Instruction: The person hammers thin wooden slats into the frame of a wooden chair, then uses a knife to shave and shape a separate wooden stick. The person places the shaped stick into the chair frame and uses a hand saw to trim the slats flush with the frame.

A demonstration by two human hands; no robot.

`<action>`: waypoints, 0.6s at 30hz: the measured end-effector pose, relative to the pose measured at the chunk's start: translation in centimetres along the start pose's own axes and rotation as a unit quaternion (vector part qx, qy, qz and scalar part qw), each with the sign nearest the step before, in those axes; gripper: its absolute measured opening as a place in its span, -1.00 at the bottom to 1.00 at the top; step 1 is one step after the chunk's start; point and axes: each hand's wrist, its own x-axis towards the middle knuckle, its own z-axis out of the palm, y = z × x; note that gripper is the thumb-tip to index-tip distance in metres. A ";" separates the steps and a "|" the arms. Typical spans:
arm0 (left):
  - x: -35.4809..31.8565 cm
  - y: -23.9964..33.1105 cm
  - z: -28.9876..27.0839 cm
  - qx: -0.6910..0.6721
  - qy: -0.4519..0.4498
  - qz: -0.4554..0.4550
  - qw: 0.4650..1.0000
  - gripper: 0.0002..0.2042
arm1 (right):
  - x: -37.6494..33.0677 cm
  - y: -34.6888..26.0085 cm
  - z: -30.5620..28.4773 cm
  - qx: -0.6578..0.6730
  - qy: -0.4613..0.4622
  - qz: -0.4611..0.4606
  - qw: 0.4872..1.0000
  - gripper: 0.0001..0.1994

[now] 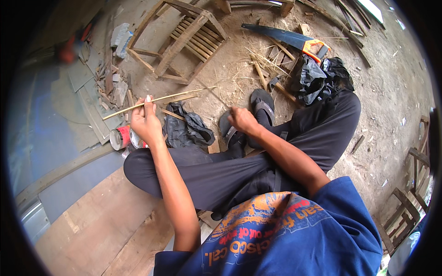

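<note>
My left hand (146, 120) pinches a thin pale wooden stick (182, 94) between thumb and fingers. The stick slants up to the right, above a black plastic bag (186, 126) on the ground. My right hand (243, 120) is closed in front of my sandals (263, 103). From its fist a slim dark length points up and left towards the stick's far end; its kind is too blurred to tell. The two hands are apart, and the stick touches only the left one.
A slatted wooden frame (184, 43) stands ahead. A saw (285, 37) with an orange handle lies at the upper right, above a hammer (281, 87), shavings (246, 66) and a crumpled black bag (322, 78). Red cans (120, 138) sit by my left knee. Wood scraps (407, 211) are piled at right.
</note>
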 end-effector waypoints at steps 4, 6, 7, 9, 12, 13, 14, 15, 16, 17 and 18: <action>-0.7 0.1 -0.2 0.024 0.015 -0.015 0.999 -0.75 | -0.4 -1.1 -0.7 -0.007 -0.011 0.009 1.000 -0.69; -0.4 -0.3 -0.5 0.012 0.011 -0.004 1.000 -0.75 | -0.7 -1.7 -0.7 -0.004 -0.010 -0.002 1.000 -0.69; 0.0 0.0 -0.2 0.003 0.007 0.006 1.000 -0.75 | -0.3 -0.6 -0.4 -0.006 -0.006 0.019 1.000 -0.69; -0.2 0.2 0.1 0.012 0.012 -0.005 1.000 -0.74 | 0.2 0.7 -0.2 -0.006 -0.001 0.060 0.998 -0.69; -0.1 0.1 -0.1 0.019 0.019 -0.008 1.000 -0.72 | -0.3 -0.7 -0.3 -0.011 -0.003 0.030 0.999 -0.70; 0.1 -0.1 -0.3 0.015 0.017 -0.002 1.000 -0.72 | -0.9 -1.5 -0.6 -0.015 -0.007 0.012 1.000 -0.70; 0.1 -0.3 -0.5 0.011 0.016 0.003 1.000 -0.72 | -0.8 -1.8 -0.7 -0.007 -0.009 0.033 0.999 -0.69; -0.1 -0.2 -0.4 0.019 0.015 -0.002 1.000 -0.72 | -0.7 -0.9 -0.4 -0.007 -0.013 0.057 0.998 -0.69; 0.0 0.0 0.0 0.023 0.013 -0.002 1.000 -0.72 | -0.3 0.4 -0.1 -0.007 -0.011 0.077 0.997 -0.69; 0.1 0.2 0.3 0.028 0.012 -0.003 1.000 -0.72 | 0.1 1.6 0.2 -0.008 -0.009 0.097 0.995 -0.69; 0.0 0.1 0.2 0.035 0.020 -0.010 0.999 -0.72 | 0.0 1.4 0.0 -0.007 -0.010 0.089 0.996 -0.69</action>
